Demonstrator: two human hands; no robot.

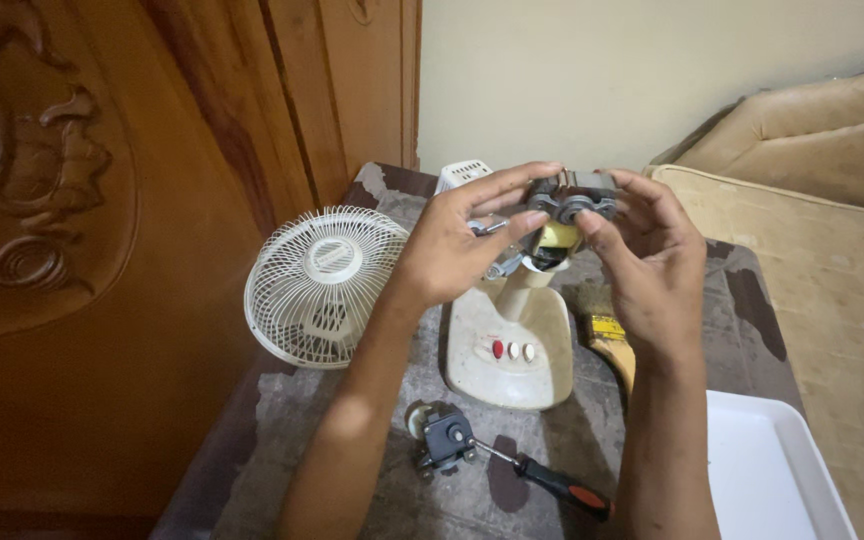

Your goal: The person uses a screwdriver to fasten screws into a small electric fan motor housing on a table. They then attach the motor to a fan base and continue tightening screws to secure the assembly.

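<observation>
Both my hands are raised over a small worn table (352, 420), holding a grey metal fan motor (569, 205) with a yellow-wrapped coil. My left hand (457, 240) grips its left side with thumb and fingers. My right hand (642, 250) pinches its right side. Directly below stands the cream fan base (510, 350) with one red and two pale buttons, its neck rising toward the motor.
A white fan grille (324, 285) leans at the table's left by a carved wooden door. A screwdriver (552, 483) with black and red handle and a dark small part (444, 440) lie near the front. A yellow-handled brush (612, 340), a white tray (772, 470) and a beige mattress (832, 270) are to the right.
</observation>
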